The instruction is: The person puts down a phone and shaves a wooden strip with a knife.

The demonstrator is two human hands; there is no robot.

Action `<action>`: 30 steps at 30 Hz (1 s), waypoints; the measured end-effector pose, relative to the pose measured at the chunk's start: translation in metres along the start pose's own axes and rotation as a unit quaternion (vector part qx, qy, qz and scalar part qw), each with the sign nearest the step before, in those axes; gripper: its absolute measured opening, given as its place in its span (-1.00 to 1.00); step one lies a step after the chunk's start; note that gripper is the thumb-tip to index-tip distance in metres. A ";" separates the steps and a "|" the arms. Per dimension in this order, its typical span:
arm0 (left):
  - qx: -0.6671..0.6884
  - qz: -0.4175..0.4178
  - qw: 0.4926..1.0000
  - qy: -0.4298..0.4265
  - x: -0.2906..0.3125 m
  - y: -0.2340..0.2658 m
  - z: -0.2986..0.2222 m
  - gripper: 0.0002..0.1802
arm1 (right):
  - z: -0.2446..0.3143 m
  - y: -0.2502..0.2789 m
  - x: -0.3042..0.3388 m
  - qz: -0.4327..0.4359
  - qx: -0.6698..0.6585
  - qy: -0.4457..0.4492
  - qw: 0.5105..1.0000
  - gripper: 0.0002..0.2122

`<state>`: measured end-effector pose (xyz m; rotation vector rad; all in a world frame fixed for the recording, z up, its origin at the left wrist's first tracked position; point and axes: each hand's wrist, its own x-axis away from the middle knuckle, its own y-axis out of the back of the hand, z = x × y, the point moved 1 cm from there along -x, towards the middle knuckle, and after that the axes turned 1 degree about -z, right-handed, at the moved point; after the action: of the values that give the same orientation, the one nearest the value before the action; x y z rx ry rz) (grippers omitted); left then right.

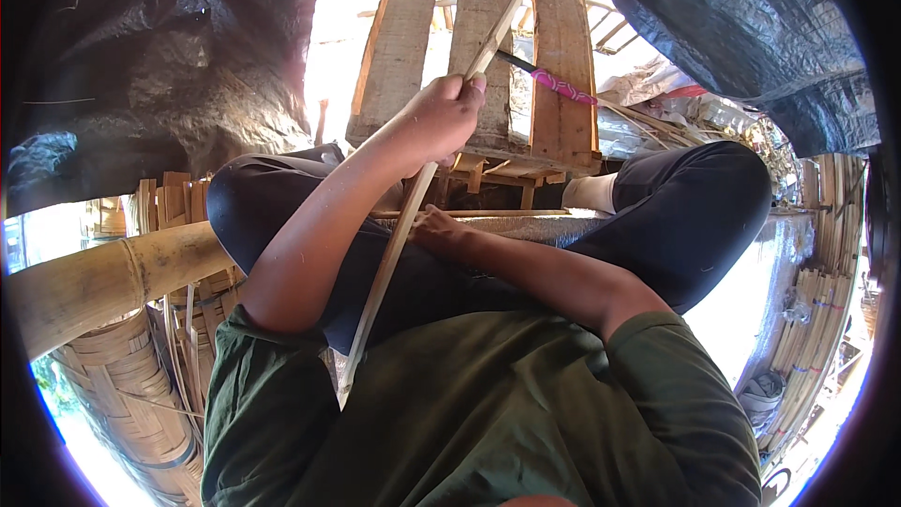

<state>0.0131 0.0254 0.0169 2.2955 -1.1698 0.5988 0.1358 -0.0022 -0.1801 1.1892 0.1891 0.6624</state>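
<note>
Seen from above, a seated person in a dark green shirt [488,394] and dark trousers [699,216], knees spread wide. Dark sheets [160,66] hang at upper left and upper right, with bright light between them. Ahead of the knees is a rough wooden desk [561,28] made of planks with gaps between. At left, a thick bamboo pole [103,286] runs in from the edge, above a woven roll [131,376]; at right stand bundles of slats [817,347].

The long, pale strip [383,272] slants across the middle, its upper end over the desk, its lower end near the left side of the shirt. A knife [563,87], or a tool much like one, lies on the desk just right of the strip, its handle pink and its blade dark.

The left hand [446,122] is closed around the strip above its middle, near the front of the desk. The right hand [441,233] is lower, fingers curled beside the strip; whether they grip it or anything else cannot be told.

The step in hand appears to be holding the strip at a slant. Moving it would call for a firm left grasp and room at both ends.
</note>
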 end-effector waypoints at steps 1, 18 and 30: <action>-0.002 0.001 1.000 0.004 0.000 0.000 0.001 -0.59 | 0.001 0.005 0.000 0.009 0.031 0.006 0.999 -0.69; 0.006 0.000 1.000 -0.005 -0.001 0.003 0.006 -0.59 | -0.003 -0.040 -0.010 -0.141 0.134 0.044 0.980 -0.68; 0.009 -0.003 1.000 -0.004 0.004 0.003 0.004 -0.59 | -0.008 -0.055 -0.013 -0.209 0.150 0.094 0.962 -0.63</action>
<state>0.0129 0.0186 0.0164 2.3170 -1.1653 0.6019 0.1426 -0.0145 -0.2356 1.3208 0.7017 0.3776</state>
